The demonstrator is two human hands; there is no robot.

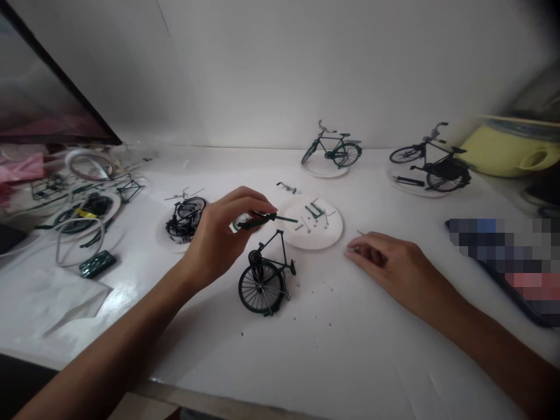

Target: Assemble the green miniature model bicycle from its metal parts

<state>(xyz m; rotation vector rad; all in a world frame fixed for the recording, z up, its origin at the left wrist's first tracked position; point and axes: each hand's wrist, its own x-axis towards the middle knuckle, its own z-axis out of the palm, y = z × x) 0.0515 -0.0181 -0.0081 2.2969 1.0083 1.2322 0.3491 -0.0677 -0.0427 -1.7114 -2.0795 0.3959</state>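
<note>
My left hand [227, 233] is closed in a pinch around a dark green miniature bicycle fork [262, 220], its thin stem pointing right. Part of a small wheel shows behind the fingers. Just below stands a partly built model bicycle [262, 286] with one wheel, a frame and a saddle. My right hand [385, 251] rests low over the table, fingers pinched together; a thin tip pokes out, but what it holds is too small to name. Between the hands lies a white paper plate [301, 239] with small green and metal parts. A tiny handlebar [286, 187] lies behind it.
Two model bicycles [336, 149] [431, 160] stand on plates at the back. Dark bicycle parts [186, 219] fill a plate on the left, near more parts and a cable [59, 248]. A yellow pot [503, 149], a blurred-out phone-like slab [503, 274] and a screen [48, 87] flank the table.
</note>
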